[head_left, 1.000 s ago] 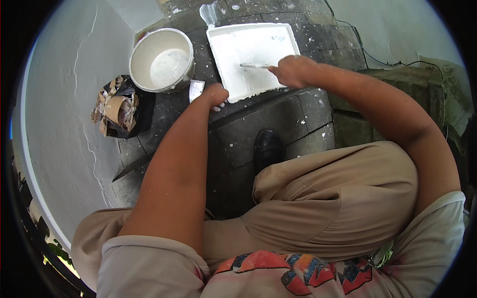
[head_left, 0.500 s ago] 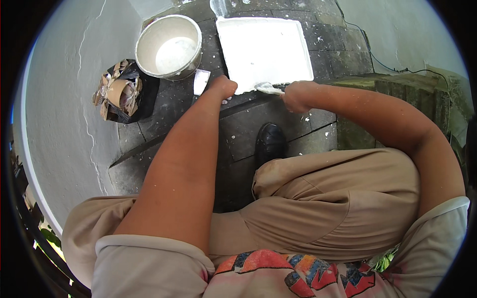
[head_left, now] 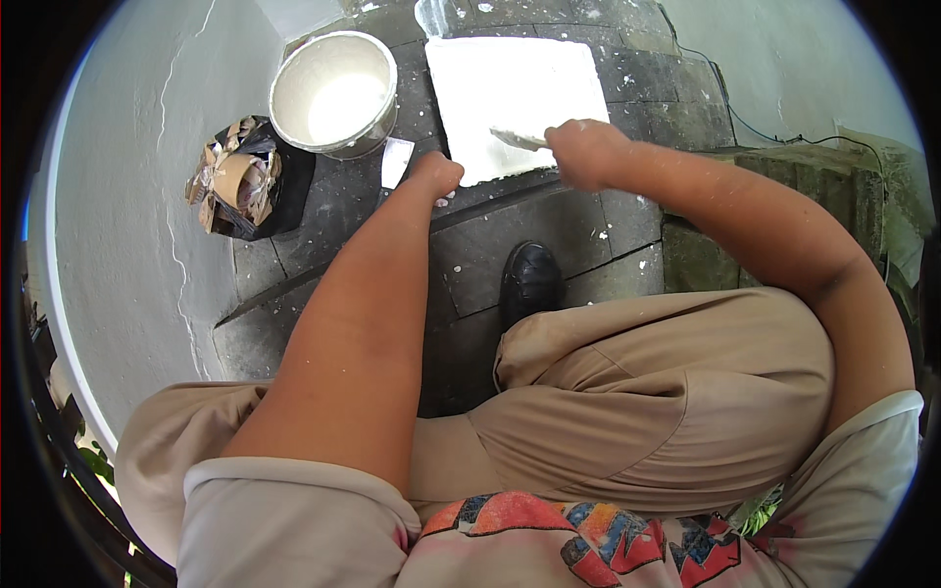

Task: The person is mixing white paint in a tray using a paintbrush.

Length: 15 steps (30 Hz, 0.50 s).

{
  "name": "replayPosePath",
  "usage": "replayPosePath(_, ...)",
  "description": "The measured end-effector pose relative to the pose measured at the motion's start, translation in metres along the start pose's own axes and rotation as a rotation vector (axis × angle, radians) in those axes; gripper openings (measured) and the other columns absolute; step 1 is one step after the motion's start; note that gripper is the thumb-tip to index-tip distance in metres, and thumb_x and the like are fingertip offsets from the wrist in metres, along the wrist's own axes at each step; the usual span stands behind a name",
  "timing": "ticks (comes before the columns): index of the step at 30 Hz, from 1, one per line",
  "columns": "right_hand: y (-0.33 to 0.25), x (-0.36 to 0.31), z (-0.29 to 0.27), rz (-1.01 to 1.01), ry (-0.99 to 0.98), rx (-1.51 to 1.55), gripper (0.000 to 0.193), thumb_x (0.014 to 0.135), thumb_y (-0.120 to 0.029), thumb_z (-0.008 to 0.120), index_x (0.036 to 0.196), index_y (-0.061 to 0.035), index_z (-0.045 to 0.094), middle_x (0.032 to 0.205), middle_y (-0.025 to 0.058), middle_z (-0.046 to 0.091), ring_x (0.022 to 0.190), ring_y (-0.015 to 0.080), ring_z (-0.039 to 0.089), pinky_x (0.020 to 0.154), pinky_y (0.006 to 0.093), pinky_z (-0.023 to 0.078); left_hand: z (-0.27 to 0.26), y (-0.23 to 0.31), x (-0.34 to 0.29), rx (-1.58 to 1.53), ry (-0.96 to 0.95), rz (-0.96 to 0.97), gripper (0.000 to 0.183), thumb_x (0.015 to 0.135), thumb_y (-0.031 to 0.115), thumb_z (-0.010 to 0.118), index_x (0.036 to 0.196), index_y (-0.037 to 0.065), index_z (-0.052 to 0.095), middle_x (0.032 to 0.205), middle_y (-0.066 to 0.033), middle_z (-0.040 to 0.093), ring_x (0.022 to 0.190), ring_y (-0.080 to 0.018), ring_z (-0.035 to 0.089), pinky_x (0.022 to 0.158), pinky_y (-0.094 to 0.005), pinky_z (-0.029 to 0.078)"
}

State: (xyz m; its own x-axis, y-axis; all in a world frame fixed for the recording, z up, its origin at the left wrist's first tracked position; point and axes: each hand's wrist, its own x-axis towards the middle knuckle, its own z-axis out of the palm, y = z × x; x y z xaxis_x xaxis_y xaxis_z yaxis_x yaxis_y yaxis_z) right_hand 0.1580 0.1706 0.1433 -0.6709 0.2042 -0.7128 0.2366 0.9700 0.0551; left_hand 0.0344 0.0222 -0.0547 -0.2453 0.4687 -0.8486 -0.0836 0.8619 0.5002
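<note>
Shirt: a pale shirt (head_left: 284, 514) with a red, blue and orange picture on its front is closest.
Trousers: tan trousers (head_left: 588, 412) cover the bent legs.
Shoe: one black shoe (head_left: 530, 278) pokes out past the trousers, on the dark floor tiles (head_left: 470, 257).
Left hand: the left hand (head_left: 437, 178) is at the near left corner of the tray. Its fingers curl in there, but I cannot tell if they pinch the rim or just rest on it.
Card: a small white card (head_left: 396, 162) lies just beside that hand, on its left.
Bag: a black bag (head_left: 287, 186) sits by the wall, with torn brown paper (head_left: 211, 186) and a round brown cardboard ring (head_left: 233, 182) in its top.
Right hand: the right hand (head_left: 588, 155) is wrapped around the handle of a tool, over the right part of the tray.
Tool: the thin, pale tool (head_left: 520, 139) points left above the white inside of the tray. It is a bit blurry, and I cannot tell if it touches the white.
Tray: the white tray (head_left: 510, 45) lies flat on the tiles in front of both hands.
Bucket: a round, pale bucket (head_left: 384, 116) stands upright left of the tray, with white stuff (head_left: 345, 106) inside.
Wall: a grey wall (head_left: 118, 245) with a long, wiggly crack goes up on the left.
</note>
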Motion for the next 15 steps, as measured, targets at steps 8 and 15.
replayPosePath(8,-0.026,-0.001,0.039,-0.282,0.091,-0.014,0.022,0.084,-0.014,0.046,0.084,-0.0036,0.065,0.081,0.0193,0.067,0.080,0.0352,0.066,0.070,0.0443,0.053,0.002,-0.002,-0.004,-0.133,-0.041,-0.086,0.023,0.085,0.017,0.053,0.104,0.004,0.056,0.093,-0.0077,0.059,0.074,-0.0209,0.060,0.061,-0.0368,0.052)
replayPosePath(15,-0.032,-0.010,-0.007,-0.316,-0.025,-0.224,0.017,0.079,-0.011,0.056,0.087,-0.0044,0.070,0.086,0.0156,0.069,0.086,0.0322,0.067,0.075,0.0406,0.054,0.006,-0.006,-0.001,-0.180,-0.024,-0.075,0.022,0.085,0.017,0.052,0.102,0.003,0.057,0.092,-0.0080,0.059,0.074,-0.0215,0.060,0.062,-0.0376,0.050)
